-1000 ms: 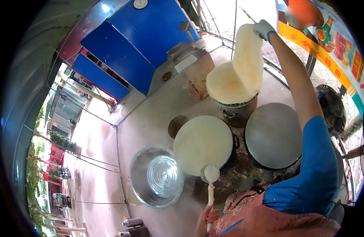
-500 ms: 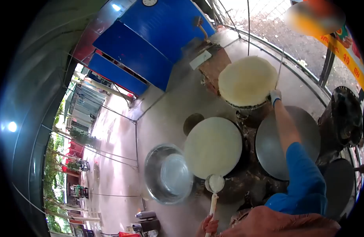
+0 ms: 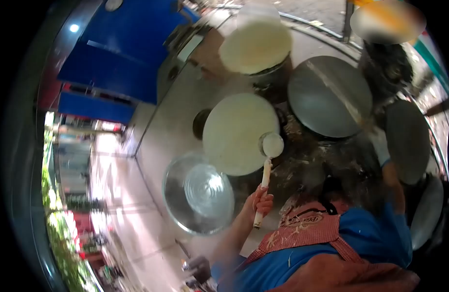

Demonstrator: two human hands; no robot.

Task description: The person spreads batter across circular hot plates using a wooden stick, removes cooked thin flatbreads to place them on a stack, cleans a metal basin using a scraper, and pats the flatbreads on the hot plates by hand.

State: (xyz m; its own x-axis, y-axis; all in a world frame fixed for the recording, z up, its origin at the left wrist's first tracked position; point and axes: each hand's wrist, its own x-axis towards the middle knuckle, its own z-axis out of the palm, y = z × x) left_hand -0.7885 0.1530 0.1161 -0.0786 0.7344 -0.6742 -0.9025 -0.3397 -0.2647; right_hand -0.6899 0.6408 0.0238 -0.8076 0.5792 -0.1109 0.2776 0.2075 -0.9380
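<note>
My left hand (image 3: 262,200) is closed round the pale handle of a ladle (image 3: 266,175). Pale batter fills its bowl, held over the near right edge of a round griddle covered by a cream-coloured pancake (image 3: 239,131). At the right, my right hand (image 3: 378,144), in a whitish glove and smeared by motion, holds a long thin stick (image 3: 337,92). The blurred stick crosses above a bare grey griddle (image 3: 312,109). Farther off, a second pancake (image 3: 258,46), yellowish in the middle, covers another round griddle.
A large shiny metal basin (image 3: 173,214) with liquid stands left of the near pancake. More dark round plates (image 3: 407,141) are at the right. A dark drum-like container (image 3: 387,68) stands behind them. Blue panels (image 3: 112,63) rise at the back left.
My right hand has drawn back from beside the far pancake towards my right side, bringing the stick over the bare griddle. The ladle has moved onto the near pancake's edge. The view has shifted.
</note>
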